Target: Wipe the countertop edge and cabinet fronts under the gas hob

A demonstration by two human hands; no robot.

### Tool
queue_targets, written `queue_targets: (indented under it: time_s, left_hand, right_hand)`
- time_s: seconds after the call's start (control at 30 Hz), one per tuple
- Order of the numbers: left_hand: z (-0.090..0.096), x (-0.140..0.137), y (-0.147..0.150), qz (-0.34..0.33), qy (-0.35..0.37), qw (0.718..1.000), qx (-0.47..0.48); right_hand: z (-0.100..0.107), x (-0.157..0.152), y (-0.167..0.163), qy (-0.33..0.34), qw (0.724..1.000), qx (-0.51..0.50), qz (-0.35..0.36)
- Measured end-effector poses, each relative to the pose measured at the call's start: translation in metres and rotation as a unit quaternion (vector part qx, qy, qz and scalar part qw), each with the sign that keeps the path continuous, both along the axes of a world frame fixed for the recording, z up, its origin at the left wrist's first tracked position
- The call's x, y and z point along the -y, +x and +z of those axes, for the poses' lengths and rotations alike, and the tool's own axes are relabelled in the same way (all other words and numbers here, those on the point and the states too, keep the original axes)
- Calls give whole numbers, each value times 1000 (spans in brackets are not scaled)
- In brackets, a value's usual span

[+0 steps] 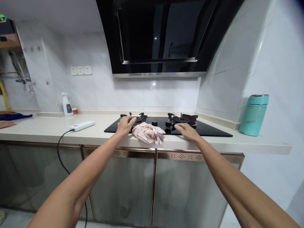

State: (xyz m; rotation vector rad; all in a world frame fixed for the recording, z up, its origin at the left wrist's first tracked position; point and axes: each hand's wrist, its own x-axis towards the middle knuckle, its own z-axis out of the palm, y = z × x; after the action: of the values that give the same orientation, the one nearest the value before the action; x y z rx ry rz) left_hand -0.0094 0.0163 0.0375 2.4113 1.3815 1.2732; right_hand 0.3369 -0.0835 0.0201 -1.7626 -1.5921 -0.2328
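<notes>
A crumpled pink cloth [147,133] lies over the front edge of the black gas cooktop [213,130]. My left hand [124,125] is just left of the cloth, near the left burner [139,119], fingers apart and holding nothing. On the other side, my right hand [187,131] reaches over the front of the cooktop near the right burner [181,120] and the black knobs [168,124]. Its fingers are stretched out with nothing in them. Whether either hand touches the glass I cannot tell.
A black range hood [156,38] hangs above. On the counter [47,126] stand a white spray bottle [67,105], a small red-and-white tub [75,111] and a corded white device [83,125]. A teal flask [254,115] stands right. Another person's hands [7,124] rest by a blue cloth [17,116].
</notes>
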Motion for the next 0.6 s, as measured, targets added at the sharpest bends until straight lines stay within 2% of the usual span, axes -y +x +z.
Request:
queue_targets:
  time_s: [0.1,0.13,0.2,0.27,0.33,0.43,0.5,0.6]
  left_hand:
    - [-10,-18,-16,78,-40,996,-20]
    - [-13,-23,-19,99,-58,993,-33]
    - [-19,-32,-19,121,-88,986,-70]
    - [-23,-39,-16,121,-95,981,-115]
    - [-26,-42,-13,113,-94,976,-160]
    - [-26,-44,-10,106,-100,966,-211]
    - [-25,-42,-9,103,-101,962,-232]
    - [-22,-37,-9,99,-100,957,-252]
  right_hand:
    - [16,3,-59,7,997,10,82]
    - [20,2,-86,-2,990,35,138]
    - [24,-5,-142,-42,974,106,197]
    - [22,-16,-186,-115,960,180,182]
    - [16,-26,-208,-128,954,233,137]
    - [8,-27,-193,-86,961,225,134]
    - [7,-19,-163,-82,970,188,132]
    - [10,0,-103,-101,983,143,61]
